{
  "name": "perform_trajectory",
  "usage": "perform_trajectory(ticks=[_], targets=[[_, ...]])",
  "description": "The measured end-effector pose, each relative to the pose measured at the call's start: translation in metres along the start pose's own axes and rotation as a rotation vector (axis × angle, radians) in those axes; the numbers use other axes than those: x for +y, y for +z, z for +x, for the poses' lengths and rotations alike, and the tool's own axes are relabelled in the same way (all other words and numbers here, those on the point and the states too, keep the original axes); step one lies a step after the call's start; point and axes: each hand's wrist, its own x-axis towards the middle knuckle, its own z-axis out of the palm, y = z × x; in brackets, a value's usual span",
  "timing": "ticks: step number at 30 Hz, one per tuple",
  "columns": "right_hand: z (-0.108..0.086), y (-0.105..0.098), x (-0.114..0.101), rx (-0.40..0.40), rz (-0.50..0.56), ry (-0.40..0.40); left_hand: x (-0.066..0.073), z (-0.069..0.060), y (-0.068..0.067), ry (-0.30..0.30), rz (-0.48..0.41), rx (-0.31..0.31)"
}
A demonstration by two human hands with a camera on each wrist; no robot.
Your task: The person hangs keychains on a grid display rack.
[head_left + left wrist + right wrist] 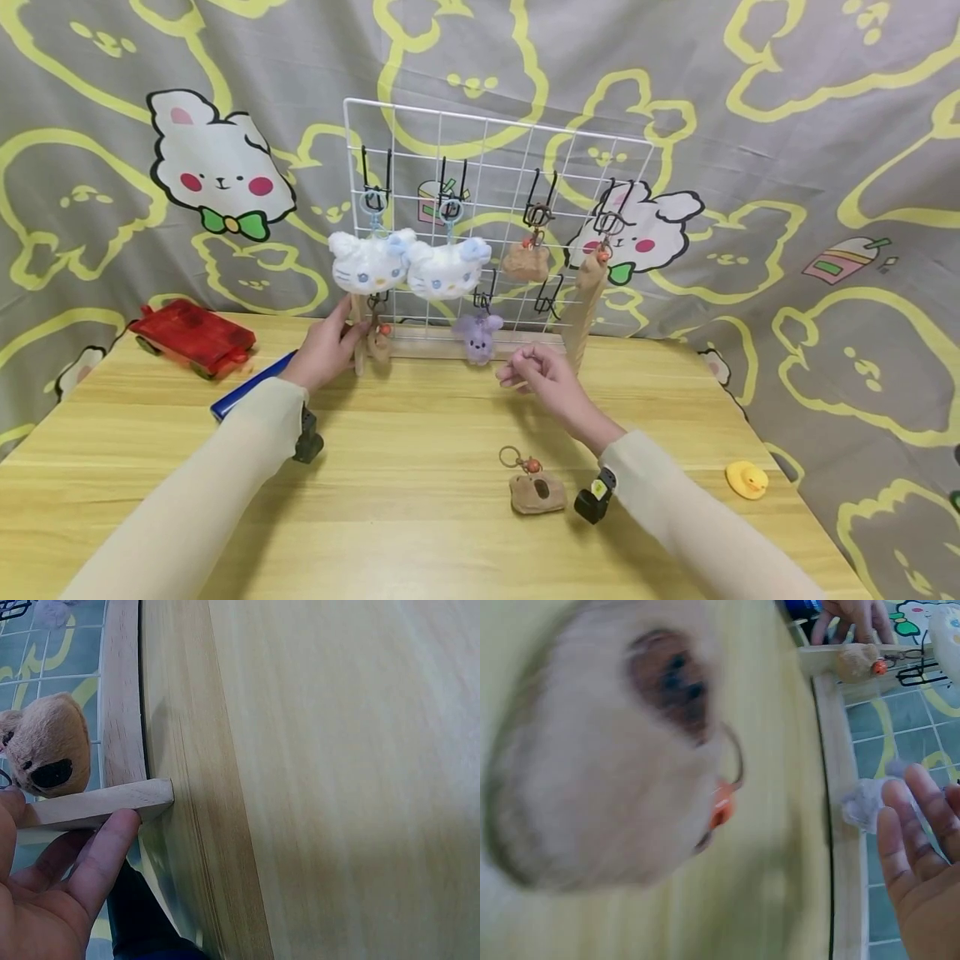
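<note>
A display rack with a white wire grid and wooden base [427, 343] stands at the back of the table. My left hand [322, 350] grips its left wooden side post [112, 801], thumb and fingers on opposite sides. Beside that post hangs a brown plush keychain [56, 746]. My right hand [547, 383] is in the air before the rack, fingers loosely extended and holding nothing, near a hanging purple plush keychain [478, 340]. Another brown plush keychain [537, 493] with a ring and orange bead lies on the table below; it looms large in the right wrist view.
Two white plush keychains [447, 268] and two brown ones [527, 262] hang from the upper black hooks. An unoccupied hook [547, 302] sits lower right. At left are a red toy cart [193, 333] and a blue object [251, 387]; a yellow duck [747, 480] lies right.
</note>
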Motion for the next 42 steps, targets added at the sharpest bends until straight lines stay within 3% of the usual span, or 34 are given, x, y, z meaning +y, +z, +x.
perform_trajectory(ticks=[6,13,20,32,42], targets=[[-0.017,-0.004,0.008,-0.17,-0.112,0.023,-0.002,0.001,-0.002,0.023,0.036,0.02],[-0.036,-0.008,0.01,-0.34,-0.404,-0.009,-0.002,0.001,0.001,0.038,0.038,0.029],[-0.046,-0.012,0.006,-0.479,-0.449,0.033,0.003,0.001,0.003,0.018,-0.006,0.014],[-0.048,-0.009,0.011,-0.506,-0.535,0.008,-0.002,0.001,0.0,0.024,0.044,0.026],[-0.051,-0.01,0.015,-0.449,-0.461,0.026,-0.001,0.001,0.0,0.012,0.049,0.027]])
